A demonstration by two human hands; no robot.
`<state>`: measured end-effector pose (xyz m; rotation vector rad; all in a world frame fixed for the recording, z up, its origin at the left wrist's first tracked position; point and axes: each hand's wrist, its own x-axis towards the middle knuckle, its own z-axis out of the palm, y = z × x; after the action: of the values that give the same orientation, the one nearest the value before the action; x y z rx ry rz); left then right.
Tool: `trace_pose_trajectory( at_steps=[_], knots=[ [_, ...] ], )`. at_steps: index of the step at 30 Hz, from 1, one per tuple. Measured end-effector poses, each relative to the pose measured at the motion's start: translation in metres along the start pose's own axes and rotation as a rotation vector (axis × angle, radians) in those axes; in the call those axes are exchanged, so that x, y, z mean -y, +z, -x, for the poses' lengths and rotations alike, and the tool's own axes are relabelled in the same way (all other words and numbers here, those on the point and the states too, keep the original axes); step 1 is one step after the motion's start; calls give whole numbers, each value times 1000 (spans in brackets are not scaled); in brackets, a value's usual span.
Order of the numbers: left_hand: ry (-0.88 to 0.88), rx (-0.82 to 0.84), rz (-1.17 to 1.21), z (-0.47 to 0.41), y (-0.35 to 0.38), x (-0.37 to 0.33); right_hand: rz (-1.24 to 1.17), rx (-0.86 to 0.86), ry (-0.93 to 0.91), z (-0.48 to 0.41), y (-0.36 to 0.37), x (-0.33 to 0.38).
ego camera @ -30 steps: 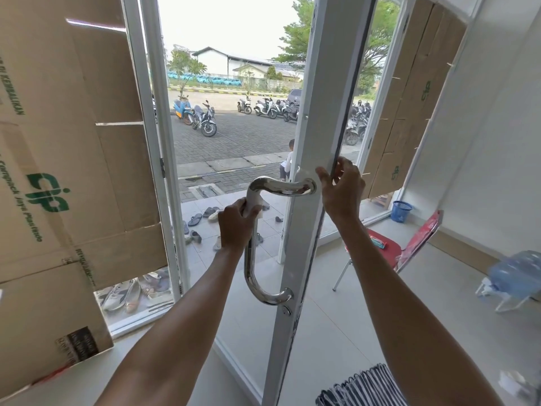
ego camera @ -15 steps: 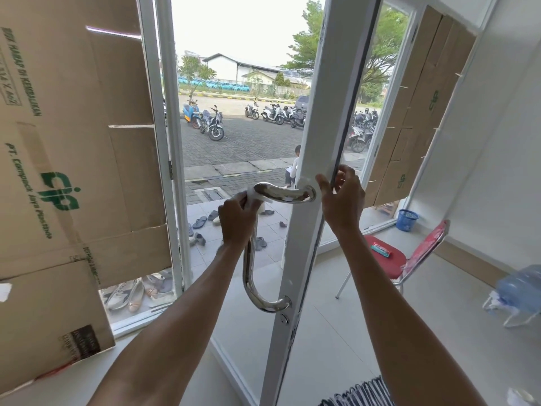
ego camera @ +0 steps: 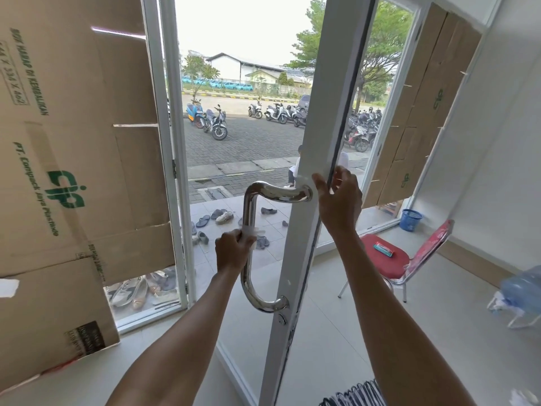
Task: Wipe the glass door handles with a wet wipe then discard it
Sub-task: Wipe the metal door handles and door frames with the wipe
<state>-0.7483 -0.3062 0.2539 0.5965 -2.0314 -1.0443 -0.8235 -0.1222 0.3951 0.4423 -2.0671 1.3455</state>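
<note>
A shiny steel D-shaped handle (ego camera: 248,206) is fixed to the white frame of the open glass door (ego camera: 319,142). My left hand (ego camera: 232,253) is closed around the middle of the handle's upright bar, with a white wet wipe (ego camera: 254,231) pressed between palm and bar; a bit of wipe sticks out above my fingers. My right hand (ego camera: 339,200) grips the door's edge just right of the handle's upper mount. The handle on the door's other side is hidden.
Cardboard sheets (ego camera: 73,171) cover the window at left. Shoes and sandals (ego camera: 222,216) lie on the tiles outside. Inside at right stand a red chair (ego camera: 386,259), a small blue basket (ego camera: 410,219) and a water jug (ego camera: 524,285).
My left hand has slid with the wipe from the handle's top bend down to the middle of the upright bar. My right hand stays on the door edge.
</note>
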Motion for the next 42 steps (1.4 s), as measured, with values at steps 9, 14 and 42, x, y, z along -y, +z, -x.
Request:
trace_pose_trajectory(
  at_steps=[9, 14, 42],
  knots=[
    [173, -157, 198, -21, -21, -33, -22, -21, 38, 3, 0, 3],
    [341, -50, 321, -43, -41, -74, -37, -26, 65, 4, 2, 6],
    [668, -107, 89, -21, -30, -80, 5, -23, 56, 14, 2, 16]
  ],
)
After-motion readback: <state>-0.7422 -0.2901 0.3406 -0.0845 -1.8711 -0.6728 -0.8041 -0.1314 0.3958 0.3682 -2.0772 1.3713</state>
